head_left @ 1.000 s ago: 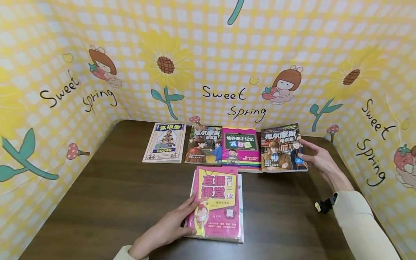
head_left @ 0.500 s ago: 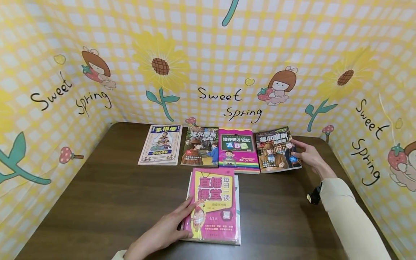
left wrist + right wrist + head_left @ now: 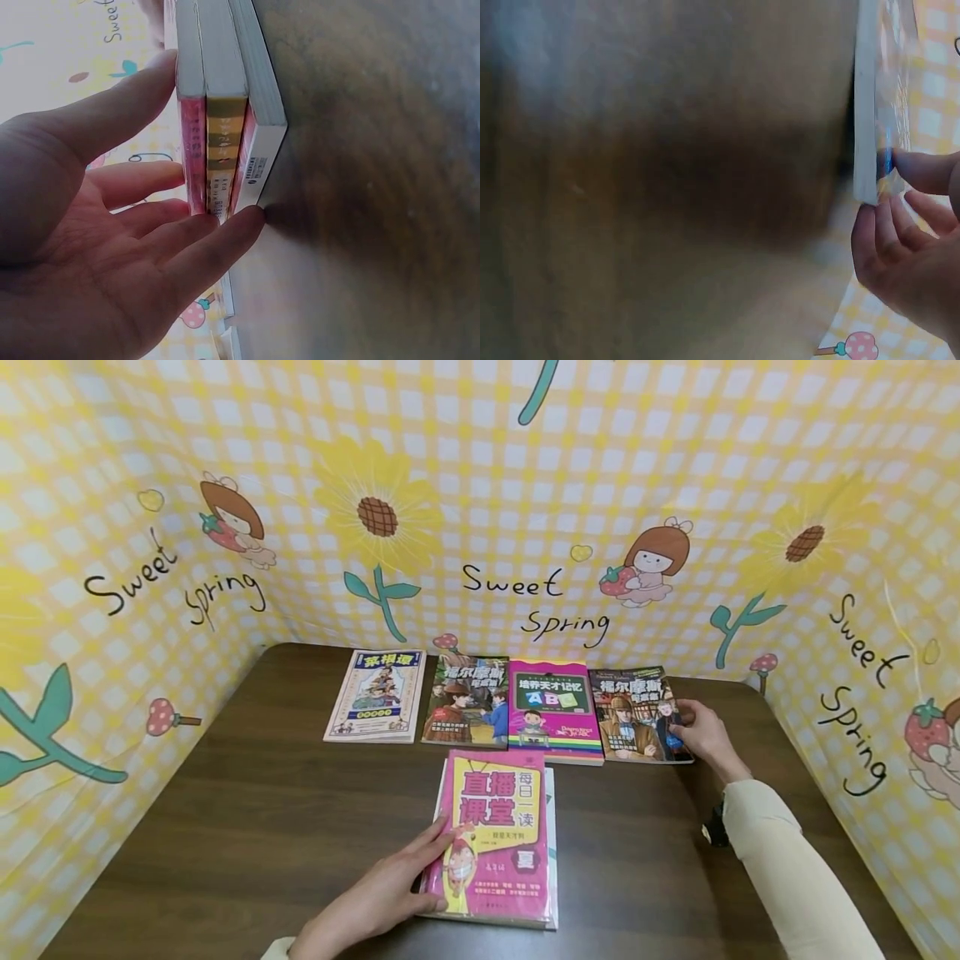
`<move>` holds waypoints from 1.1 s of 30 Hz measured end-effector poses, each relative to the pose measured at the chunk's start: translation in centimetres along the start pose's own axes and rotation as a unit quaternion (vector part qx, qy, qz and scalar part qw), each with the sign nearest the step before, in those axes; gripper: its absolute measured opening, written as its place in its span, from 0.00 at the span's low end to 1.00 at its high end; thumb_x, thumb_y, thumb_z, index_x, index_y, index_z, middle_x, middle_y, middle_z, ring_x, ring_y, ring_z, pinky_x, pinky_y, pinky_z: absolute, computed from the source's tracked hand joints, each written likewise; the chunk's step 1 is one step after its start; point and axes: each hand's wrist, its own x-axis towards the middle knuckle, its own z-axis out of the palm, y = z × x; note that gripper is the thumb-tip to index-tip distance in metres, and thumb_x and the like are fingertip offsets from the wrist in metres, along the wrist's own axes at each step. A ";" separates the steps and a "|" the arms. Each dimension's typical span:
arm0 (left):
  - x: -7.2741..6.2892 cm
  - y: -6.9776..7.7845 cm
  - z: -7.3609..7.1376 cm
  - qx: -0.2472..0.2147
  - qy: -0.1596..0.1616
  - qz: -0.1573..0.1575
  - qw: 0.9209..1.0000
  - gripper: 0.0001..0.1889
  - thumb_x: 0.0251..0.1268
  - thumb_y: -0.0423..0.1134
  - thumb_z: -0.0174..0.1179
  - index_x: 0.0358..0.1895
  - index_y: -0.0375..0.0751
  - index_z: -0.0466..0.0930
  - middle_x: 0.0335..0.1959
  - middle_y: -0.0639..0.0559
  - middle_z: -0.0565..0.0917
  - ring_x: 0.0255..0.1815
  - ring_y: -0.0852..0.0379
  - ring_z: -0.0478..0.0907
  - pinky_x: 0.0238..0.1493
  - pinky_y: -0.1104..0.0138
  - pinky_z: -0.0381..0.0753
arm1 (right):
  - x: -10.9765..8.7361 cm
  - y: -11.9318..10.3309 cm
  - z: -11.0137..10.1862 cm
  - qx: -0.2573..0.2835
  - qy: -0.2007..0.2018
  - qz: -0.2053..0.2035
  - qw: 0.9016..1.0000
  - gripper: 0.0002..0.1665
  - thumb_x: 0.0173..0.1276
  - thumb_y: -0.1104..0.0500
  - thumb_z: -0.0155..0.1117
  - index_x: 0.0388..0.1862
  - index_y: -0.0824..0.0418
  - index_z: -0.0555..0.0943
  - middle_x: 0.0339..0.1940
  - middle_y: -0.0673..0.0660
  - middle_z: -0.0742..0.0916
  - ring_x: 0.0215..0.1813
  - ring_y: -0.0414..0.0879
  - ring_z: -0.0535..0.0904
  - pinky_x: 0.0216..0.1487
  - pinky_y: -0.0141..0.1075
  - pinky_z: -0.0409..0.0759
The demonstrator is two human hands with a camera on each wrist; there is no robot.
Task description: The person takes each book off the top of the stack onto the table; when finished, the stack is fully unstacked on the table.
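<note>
In the head view my right hand (image 3: 708,739) pinches a Chinese comic-style detective paperback (image 3: 630,718) at its right edge, at the right end of a row of books. The thumb lies on its cover and fingers touch the spine side of the book (image 3: 866,112) in the right wrist view. My left hand (image 3: 382,885) rests along the left side of a stack topped by a pink book (image 3: 498,860). In the left wrist view a book with a yellow-brown spine (image 3: 225,135) and a white book (image 3: 262,135) lie beneath, with fairly straight fingers touching the spines.
To the left of the held paperback lie a pink ABC book (image 3: 555,714), another detective paperback (image 3: 467,702) and a pale book (image 3: 378,697). All lie on a dark wooden table (image 3: 225,827). A yellow checked cloth (image 3: 480,485) walls the back and sides.
My right hand has brought the detective paperback down and slightly left, close against the pink ABC book, and straightened it. My left hand has stayed at the stack.
</note>
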 end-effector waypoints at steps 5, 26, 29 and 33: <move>0.0 0.1 0.1 -0.009 0.004 -0.003 1.000 0.41 0.57 0.43 0.69 0.72 0.37 0.61 0.77 0.43 0.53 0.68 0.40 0.64 0.58 0.45 0.70 | -0.5 0.2 0.5 -0.039 0.040 -0.005 0.998 0.31 0.66 0.66 0.59 0.66 0.75 0.64 0.47 0.76 0.80 0.46 0.66 0.78 0.43 0.54 0.78; 0.2 0.0 -0.1 -0.017 0.004 -0.007 1.000 0.39 0.59 0.42 0.67 0.73 0.38 0.60 0.77 0.44 0.51 0.69 0.40 0.62 0.61 0.43 0.68 | -9.8 -10.2 3.4 0.104 0.132 -0.085 0.982 0.26 0.66 0.67 0.61 0.64 0.67 0.71 0.41 0.62 0.85 0.43 0.51 0.79 0.44 0.29 0.75; 0.2 0.0 0.0 -0.020 0.003 -0.010 1.000 0.39 0.59 0.42 0.68 0.72 0.38 0.61 0.77 0.44 0.51 0.70 0.40 0.61 0.61 0.43 0.67 | -13.0 -12.1 6.6 0.148 0.049 -0.083 0.984 0.29 0.67 0.64 0.63 0.67 0.63 0.69 0.46 0.60 0.84 0.48 0.51 0.80 0.50 0.39 0.77; 0.1 -0.1 -0.1 -0.020 0.002 -0.010 1.000 0.39 0.59 0.41 0.68 0.73 0.39 0.61 0.77 0.44 0.51 0.70 0.40 0.61 0.60 0.43 0.68 | -16.6 -14.2 10.3 0.170 -0.036 -0.048 0.984 0.37 0.66 0.58 0.65 0.72 0.59 0.63 0.58 0.60 0.80 0.56 0.53 0.78 0.56 0.48 0.76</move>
